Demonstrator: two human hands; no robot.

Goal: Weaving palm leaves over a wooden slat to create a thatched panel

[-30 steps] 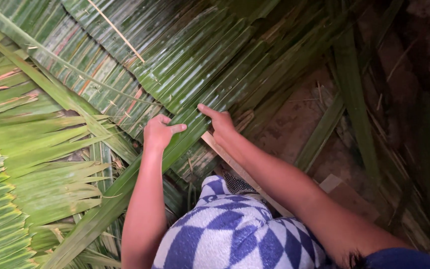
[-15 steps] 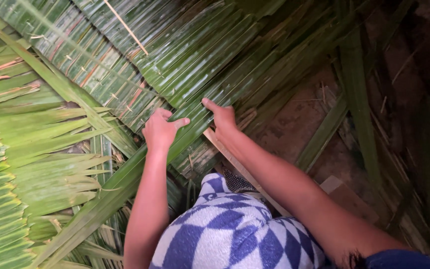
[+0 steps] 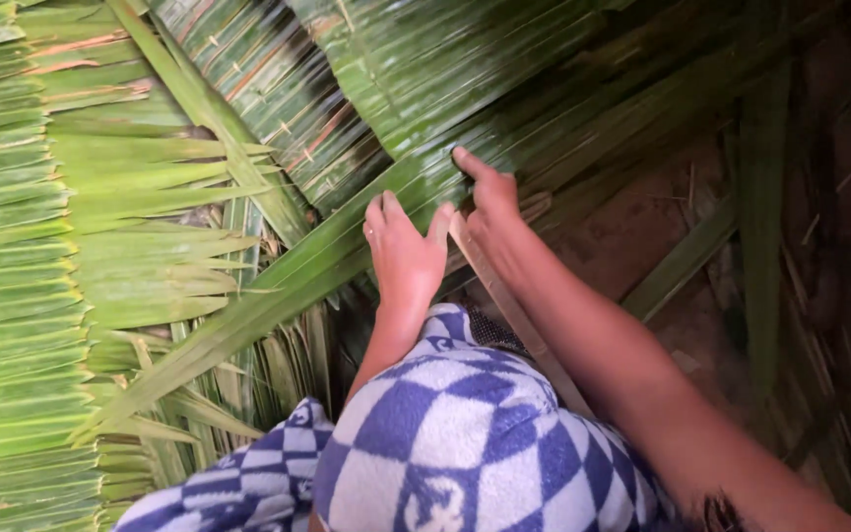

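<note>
A thatch-weaving spot: layered palm leaves (image 3: 22,246) spread over bare earth floor (image 3: 642,227).

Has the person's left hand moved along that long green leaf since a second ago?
Yes. The left hand now lies beside the wooden slat, close to the right hand; earlier a clear gap separated it from both. It has slid along the long leaf towards them.

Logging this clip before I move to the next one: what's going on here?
A person is working on green palm leaves. Both hands lie flat on one long folded leaf strip that runs diagonally across the pile: the left hand presses on it with fingers spread, the right hand just beyond, index finger pointing along the leaf. A thin wooden slat lies under the right wrist. A blue-and-white checked cloth covers the person's lap.
</note>
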